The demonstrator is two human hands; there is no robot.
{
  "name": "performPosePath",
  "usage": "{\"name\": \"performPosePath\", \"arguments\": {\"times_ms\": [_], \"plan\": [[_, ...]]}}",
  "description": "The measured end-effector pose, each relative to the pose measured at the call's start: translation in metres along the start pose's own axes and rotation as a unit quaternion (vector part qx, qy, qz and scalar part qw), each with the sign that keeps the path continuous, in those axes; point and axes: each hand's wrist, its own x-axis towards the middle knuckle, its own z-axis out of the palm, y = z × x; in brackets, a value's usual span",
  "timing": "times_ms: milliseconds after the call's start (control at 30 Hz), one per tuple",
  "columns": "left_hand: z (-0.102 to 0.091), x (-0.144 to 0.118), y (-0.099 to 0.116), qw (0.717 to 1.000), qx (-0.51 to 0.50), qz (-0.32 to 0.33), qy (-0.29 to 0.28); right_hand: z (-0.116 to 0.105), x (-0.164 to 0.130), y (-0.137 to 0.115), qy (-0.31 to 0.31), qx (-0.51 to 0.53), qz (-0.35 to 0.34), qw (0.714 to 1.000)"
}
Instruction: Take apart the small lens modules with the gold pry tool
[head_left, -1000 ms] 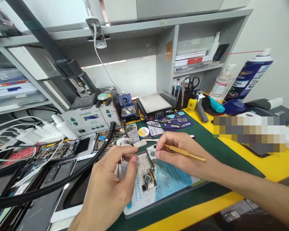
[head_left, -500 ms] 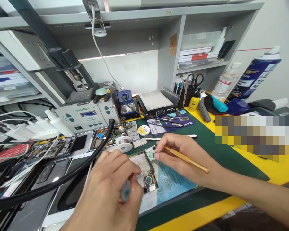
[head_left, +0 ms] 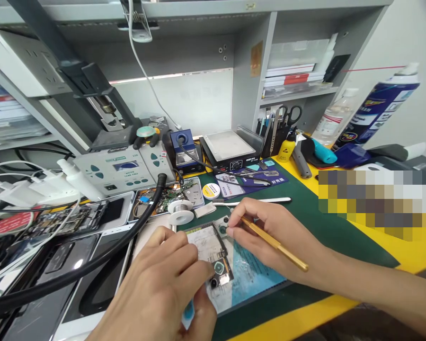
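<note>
My right hand [head_left: 270, 237] is closed around a slim gold-handled tool [head_left: 280, 248], its thin tip hidden near the fingers. Those fingertips touch the upper corner of a small phone circuit board [head_left: 220, 267], which bears a round coil-like mark and black round parts. Beneath the board lies a grey and blue printed work pad [head_left: 248, 265]. My left hand [head_left: 163, 284] is at the board's lower left, thumb and fingers pinched together. A clear piece with a blue patch [head_left: 188, 313] shows below its fingers; its kind is not clear.
A solder wire spool [head_left: 181, 213] and a tray of boards [head_left: 191, 192] stand behind my left hand. A thick black hose [head_left: 142, 232] crosses several phones at left. Behind are a hot air station [head_left: 124, 166], a heating plate [head_left: 230, 144] and a white brush [head_left: 262, 200].
My left hand has shifted right and down, its fingers now over the board's edge. The round spot by my right fingertips looks darker than before. The right hand holds nearly still.
</note>
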Motion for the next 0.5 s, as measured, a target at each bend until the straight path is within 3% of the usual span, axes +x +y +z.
{"name": "performPosePath", "arguments": {"times_ms": [500], "plan": [[-0.0025,0.0026,0.002,0.999,0.04,0.0,-0.025,0.0022,-0.0011,-0.0016,0.004,-0.04,0.014,0.999]]}}
